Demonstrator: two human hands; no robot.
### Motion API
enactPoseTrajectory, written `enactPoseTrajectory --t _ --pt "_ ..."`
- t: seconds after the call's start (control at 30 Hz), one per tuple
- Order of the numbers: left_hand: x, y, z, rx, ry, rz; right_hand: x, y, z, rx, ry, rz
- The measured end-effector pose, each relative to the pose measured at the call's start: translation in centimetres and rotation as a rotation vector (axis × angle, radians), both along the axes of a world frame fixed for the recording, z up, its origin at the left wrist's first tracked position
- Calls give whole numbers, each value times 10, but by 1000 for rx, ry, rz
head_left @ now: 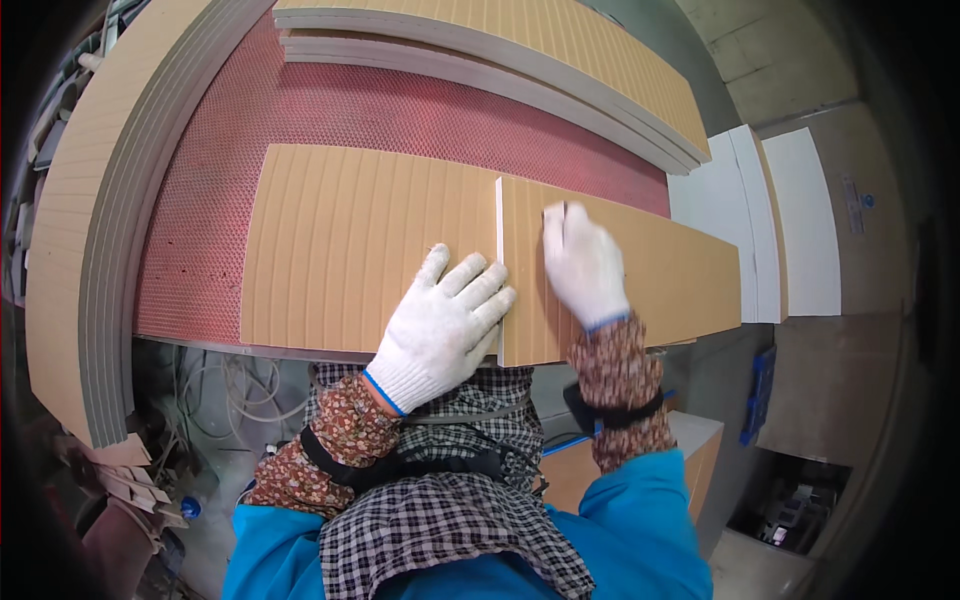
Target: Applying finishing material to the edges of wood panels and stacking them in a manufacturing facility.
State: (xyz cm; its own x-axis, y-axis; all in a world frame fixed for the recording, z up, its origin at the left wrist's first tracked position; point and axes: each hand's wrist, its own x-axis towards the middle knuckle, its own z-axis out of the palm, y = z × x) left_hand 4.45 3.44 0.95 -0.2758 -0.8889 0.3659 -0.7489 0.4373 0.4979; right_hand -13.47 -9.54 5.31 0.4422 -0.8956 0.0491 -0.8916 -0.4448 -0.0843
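Note:
Two tan, ribbed boards lie end to end on a red textured mat. A thin white edge (499, 230) marks where the right board (670, 265) meets the left board (330, 240); the right one appears to sit slightly higher. My left hand (440, 315), in a white knitted glove, rests flat with fingers spread across the left board, fingertips at that edge. Over the right board my gloved right hand (585, 262) is closed in a pinch. Something small and dark shows at its fingertips, too hidden to name.
The red mat (330, 105) shows behind the boards. Stacked boards stand along the left (110, 220) and far side (500, 50). White panels (800, 220) lie beyond the right end. Cables (240, 390) hang below the table's near edge, and a blue object (758, 395) stands at right.

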Motion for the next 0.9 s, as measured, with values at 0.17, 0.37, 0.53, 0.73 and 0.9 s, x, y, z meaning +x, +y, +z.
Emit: enactPoseTrajectory --t 0.17,0.37,0.53,0.73,0.9 --pt "-2 -1 -2 -33 21 -11 20 -70 0 50 9 -119" --pt "0 0 -7 -52 28 0 10 -22 0 109 4 -148" --pt "1 2 -8 -60 33 6 -32 86 2 100 -47 -62" --pt "0 0 -8 -70 37 -6 -63 156 2 56 -40 -153" --pt "0 0 -7 -35 25 -11 -64 164 3 107 -94 -272"
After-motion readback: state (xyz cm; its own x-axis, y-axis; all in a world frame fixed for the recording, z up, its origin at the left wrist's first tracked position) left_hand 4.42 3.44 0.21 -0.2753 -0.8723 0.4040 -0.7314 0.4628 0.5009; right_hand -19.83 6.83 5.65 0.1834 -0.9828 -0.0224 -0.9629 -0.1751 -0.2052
